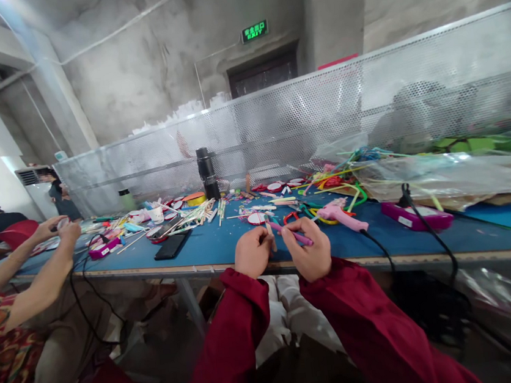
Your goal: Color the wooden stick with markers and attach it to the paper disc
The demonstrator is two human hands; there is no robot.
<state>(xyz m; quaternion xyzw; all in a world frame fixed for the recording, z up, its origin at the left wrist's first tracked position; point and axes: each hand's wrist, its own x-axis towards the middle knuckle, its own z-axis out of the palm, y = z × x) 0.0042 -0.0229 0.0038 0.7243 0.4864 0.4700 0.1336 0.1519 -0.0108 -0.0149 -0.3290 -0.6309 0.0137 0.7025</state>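
Note:
Near the front edge of the blue table, my left hand is closed on a flat, pale wooden stick, pinched upright between thumb and fingers. Close beside it, my right hand grips a purple pen, its far end slanting toward the stick. Whether the pen touches the stick is too small to tell. Just beyond my hands lies a round white disc with a red rim. To the right of my right hand rests a pink glue gun with a black cord.
A purple box with a cable and plastic bags are on the right. A black phone, paper sticks and a black bottle stand or lie left of centre. Another person's hands work at far left.

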